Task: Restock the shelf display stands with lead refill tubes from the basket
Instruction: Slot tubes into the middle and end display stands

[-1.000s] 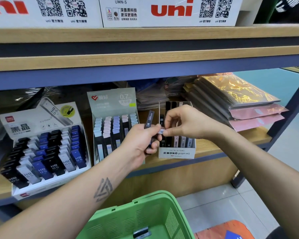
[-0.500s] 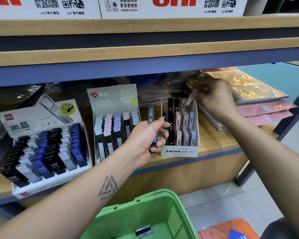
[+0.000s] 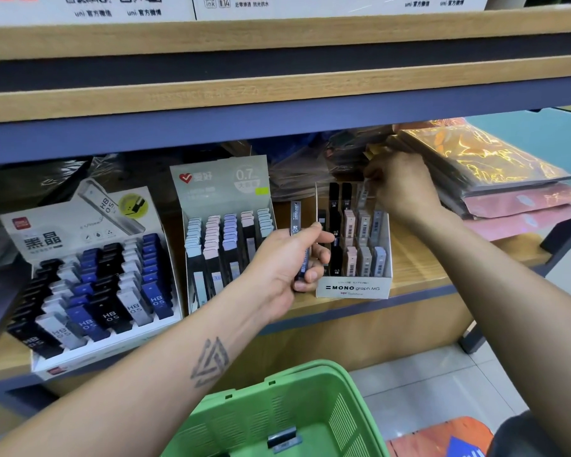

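Under the wooden shelf (image 3: 426,278), the left hand (image 3: 284,262) grips dark tubes (image 3: 295,219) beside the white stand (image 3: 353,288), where the right hand (image 3: 402,186) pinches a grey tube (image 3: 363,192).

"MONO graph MG" on the white stand (image 3: 353,287); "HB 0.5" on the left stand's tubes (image 3: 109,316).

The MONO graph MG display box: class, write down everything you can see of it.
The MONO graph MG display box is a small white cardboard stand on the wooden shelf, with black lettering on its front. Upright black, pink, beige and grey lead refill tubes fill its stepped rows. The right hand reaches into its back row; the left hand holds tubes beside it.
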Demonstrator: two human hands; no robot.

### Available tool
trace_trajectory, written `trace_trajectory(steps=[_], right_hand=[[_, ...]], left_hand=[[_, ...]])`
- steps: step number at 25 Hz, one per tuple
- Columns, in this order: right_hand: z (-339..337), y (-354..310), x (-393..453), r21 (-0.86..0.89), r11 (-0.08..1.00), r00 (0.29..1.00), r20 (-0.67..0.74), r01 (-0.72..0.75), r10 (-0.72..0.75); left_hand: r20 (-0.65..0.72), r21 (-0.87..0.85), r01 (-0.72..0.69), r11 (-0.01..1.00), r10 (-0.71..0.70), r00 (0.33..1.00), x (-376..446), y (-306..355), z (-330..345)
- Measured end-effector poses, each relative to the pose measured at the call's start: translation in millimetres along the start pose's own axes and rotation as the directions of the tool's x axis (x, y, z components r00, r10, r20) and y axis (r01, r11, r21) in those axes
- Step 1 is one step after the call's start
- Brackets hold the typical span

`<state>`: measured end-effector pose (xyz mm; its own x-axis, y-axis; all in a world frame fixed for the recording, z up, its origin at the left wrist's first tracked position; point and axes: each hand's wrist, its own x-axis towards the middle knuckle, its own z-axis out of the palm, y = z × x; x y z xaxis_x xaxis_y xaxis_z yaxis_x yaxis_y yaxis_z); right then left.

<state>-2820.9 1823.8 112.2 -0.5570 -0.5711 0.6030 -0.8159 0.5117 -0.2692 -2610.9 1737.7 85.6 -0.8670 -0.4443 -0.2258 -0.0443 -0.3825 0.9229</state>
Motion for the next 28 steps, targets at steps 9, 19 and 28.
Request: trace_trajectory(steps=[9, 19, 28], right_hand=[[16, 1, -4, -0.117, 0.992, 0.994, 0.101, 0.047, -0.036], [-38, -63, -28, 0.676, 0.664, 0.837, 0.530, -0.321, -0.135], [-38, -45, -43, 0.741, 0.369, 0.800, 0.599, -0.561, 0.013]], left_hand=[[0.037, 0.010, 0.006, 1.000, -0.006, 0.999, -1, -3, -1], [0.052, 0.105, 0.037, 0.994, -0.042, 0.998, -4, -2, -1], [0.006, -0.024, -0.027, 0.999, 0.027, 1.000, -12, 5, -10]])
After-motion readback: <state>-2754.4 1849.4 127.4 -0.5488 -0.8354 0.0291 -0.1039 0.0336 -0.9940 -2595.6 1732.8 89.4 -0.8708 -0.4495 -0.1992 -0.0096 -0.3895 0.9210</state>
